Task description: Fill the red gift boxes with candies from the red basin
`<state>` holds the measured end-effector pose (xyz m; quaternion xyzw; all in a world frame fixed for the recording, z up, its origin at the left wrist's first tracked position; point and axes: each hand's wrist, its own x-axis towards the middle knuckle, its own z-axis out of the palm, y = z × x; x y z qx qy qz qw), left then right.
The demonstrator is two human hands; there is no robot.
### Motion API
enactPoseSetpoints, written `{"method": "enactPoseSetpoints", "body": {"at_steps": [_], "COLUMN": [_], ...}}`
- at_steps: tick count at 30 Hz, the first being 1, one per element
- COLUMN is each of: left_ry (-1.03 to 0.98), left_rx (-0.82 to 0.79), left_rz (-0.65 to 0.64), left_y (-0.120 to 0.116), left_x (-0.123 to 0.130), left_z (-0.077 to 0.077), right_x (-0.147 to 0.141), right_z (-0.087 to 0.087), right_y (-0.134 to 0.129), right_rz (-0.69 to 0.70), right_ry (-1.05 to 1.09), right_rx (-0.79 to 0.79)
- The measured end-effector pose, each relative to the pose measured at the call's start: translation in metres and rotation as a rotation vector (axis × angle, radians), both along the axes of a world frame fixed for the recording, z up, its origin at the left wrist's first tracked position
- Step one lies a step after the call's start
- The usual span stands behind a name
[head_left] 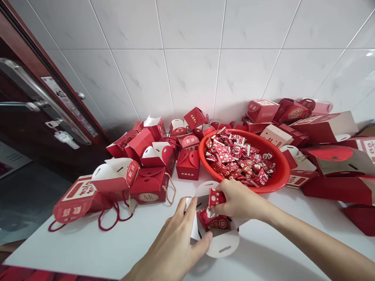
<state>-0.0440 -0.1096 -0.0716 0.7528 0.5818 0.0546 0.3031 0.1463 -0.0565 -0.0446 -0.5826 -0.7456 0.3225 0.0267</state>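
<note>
A small gift box [224,246] stands with its white-lined flaps spread apart on the table in front of me. Red wrapped candies [215,222] lie inside it. My left hand [180,234] grips the box's left side, fingers behind a flap and thumb near the inner edge. Between the fingers of my right hand [238,201] is a red dotted candy packet [216,197], held at the box's mouth. Just beyond stands a red plastic basket [283,168] heaped with wrapped candies [234,154].
Several red gift boxes [149,185], some with rope handles, crowd the left and back of the white table [88,246]. More boxes [336,191] are piled at the right. A tiled wall [190,78] rises behind; a dark door [26,117] with keys is at left.
</note>
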Motion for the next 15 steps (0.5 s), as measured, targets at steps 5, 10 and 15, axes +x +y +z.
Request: {"method": "enactPoseSetpoints", "body": {"at_steps": [5,10,15], "left_ry": [0.008,0.052,-0.058], "left_rx": [0.012,0.038,0.283], "left_rz": [-0.029,-0.075,-0.116], "left_y": [-0.003,0.0,0.014], "left_x": [-0.001,-0.005,-0.008], "left_z": [0.003,0.002,0.001], "right_x": [-0.002,0.019,0.035], "right_z": [0.008,0.015,0.008], "right_y": [-0.001,0.009,0.013], "right_rz": [-0.028,0.025,-0.136], "right_ry": [-0.186,0.342,0.651], "right_rx": [0.196,-0.088,-0.136]}}
